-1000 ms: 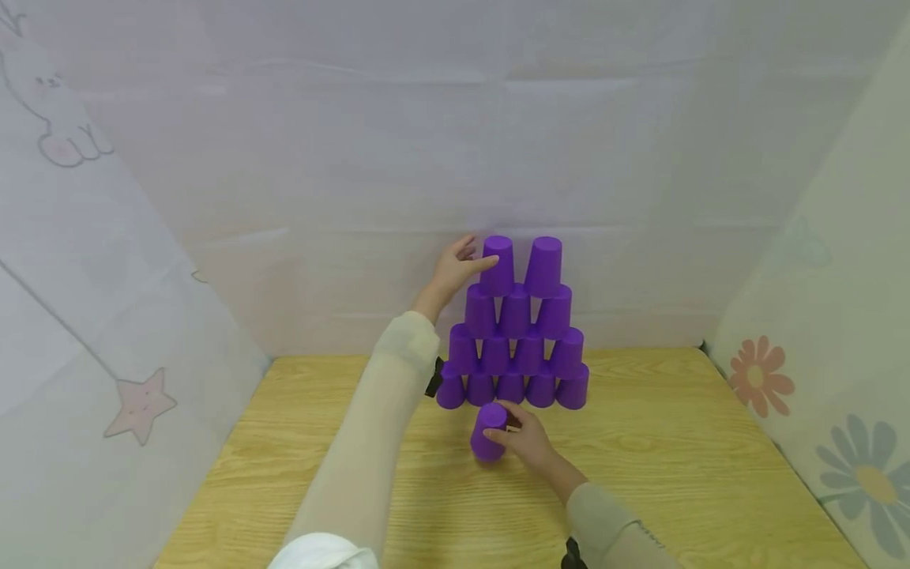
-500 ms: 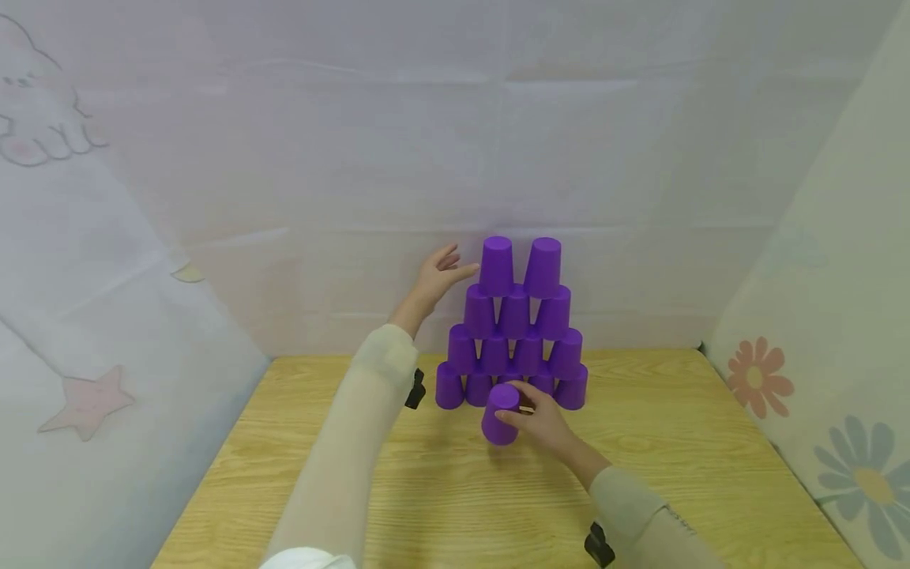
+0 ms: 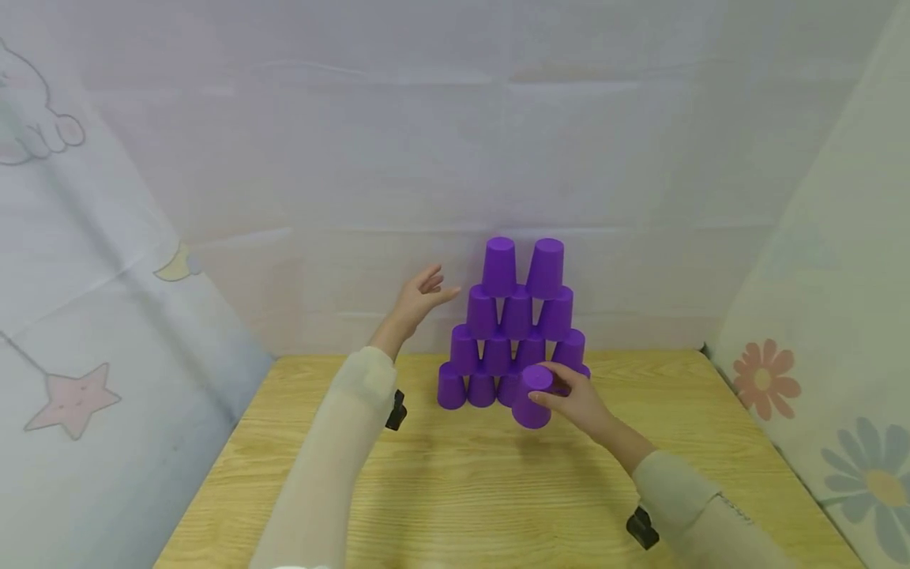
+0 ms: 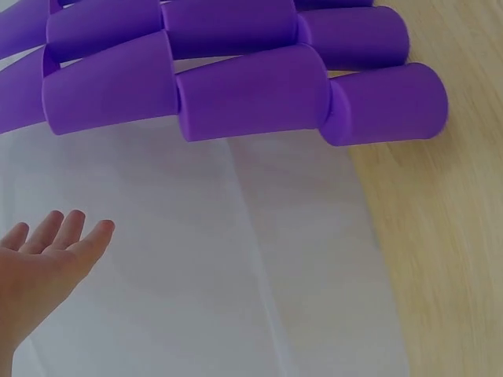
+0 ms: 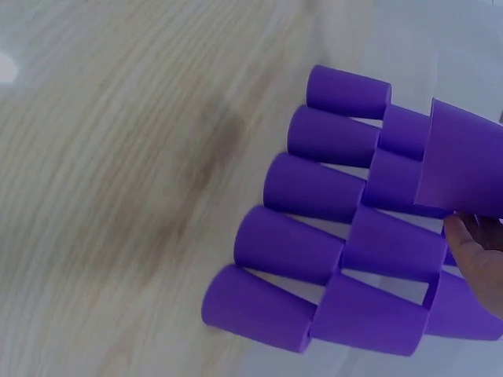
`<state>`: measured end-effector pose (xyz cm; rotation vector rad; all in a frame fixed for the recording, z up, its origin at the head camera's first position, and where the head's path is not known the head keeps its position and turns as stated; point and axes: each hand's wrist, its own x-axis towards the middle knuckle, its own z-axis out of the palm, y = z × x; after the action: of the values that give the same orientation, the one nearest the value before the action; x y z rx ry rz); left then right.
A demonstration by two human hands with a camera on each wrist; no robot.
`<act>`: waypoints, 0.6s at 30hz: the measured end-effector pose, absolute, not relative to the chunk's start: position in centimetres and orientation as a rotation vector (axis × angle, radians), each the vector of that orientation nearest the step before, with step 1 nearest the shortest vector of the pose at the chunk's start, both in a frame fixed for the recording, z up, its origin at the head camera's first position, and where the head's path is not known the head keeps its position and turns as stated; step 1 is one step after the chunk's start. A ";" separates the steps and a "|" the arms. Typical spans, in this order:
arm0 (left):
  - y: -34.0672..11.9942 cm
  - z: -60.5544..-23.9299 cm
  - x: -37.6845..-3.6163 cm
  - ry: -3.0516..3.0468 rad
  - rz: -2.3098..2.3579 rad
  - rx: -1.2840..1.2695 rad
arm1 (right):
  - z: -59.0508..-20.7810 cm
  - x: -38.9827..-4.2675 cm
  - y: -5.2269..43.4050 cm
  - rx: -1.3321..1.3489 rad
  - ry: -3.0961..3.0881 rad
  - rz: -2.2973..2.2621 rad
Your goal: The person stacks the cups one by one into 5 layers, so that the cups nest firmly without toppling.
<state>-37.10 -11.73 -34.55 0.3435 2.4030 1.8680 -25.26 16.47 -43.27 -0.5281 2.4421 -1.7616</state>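
A pyramid of upside-down purple cups (image 3: 517,314) stands at the back of the table, with two cups on its top row and three in the row below. My right hand (image 3: 586,407) pinches another purple cup (image 3: 529,409), bottom up, in front of the pyramid's lower right; it hides part of the lower cups. In the right wrist view, this held cup (image 5: 468,161) is off the table, and the thumb (image 5: 468,247) is at its side. My left hand (image 3: 418,300) is left of the pyramid, fingers spread, touching nothing; the left wrist view shows the palm (image 4: 39,283) apart from the cups.
The wooden table (image 3: 455,498) extends in front of the pyramid. Close behind it hangs a pale cloth backdrop (image 3: 355,174). Printed cloth walls stand at both sides, with a pink star (image 3: 73,401) on the left and a red flower (image 3: 766,379) on the right.
My right hand has carried its cup up and to the right, towards the pyramid. My left hand has drawn away from the top left cup, moving left and down.
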 end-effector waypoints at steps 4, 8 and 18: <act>-12.4 -35.5 -36.7 2.403 1.837 0.346 | -42.5 -25.6 18.0 -0.484 2.439 -1.740; -12.8 -36.2 -36.1 2.399 1.831 0.341 | -41.6 -25.7 19.4 -0.455 2.442 -1.719; -14.0 -38.2 -34.6 2.397 1.785 0.322 | -38.4 -26.1 22.5 -0.497 2.579 -1.657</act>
<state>-34.57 -14.01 -38.18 0.3220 2.3967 1.7853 -26.06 22.47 -38.41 -0.4973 2.5791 -1.6572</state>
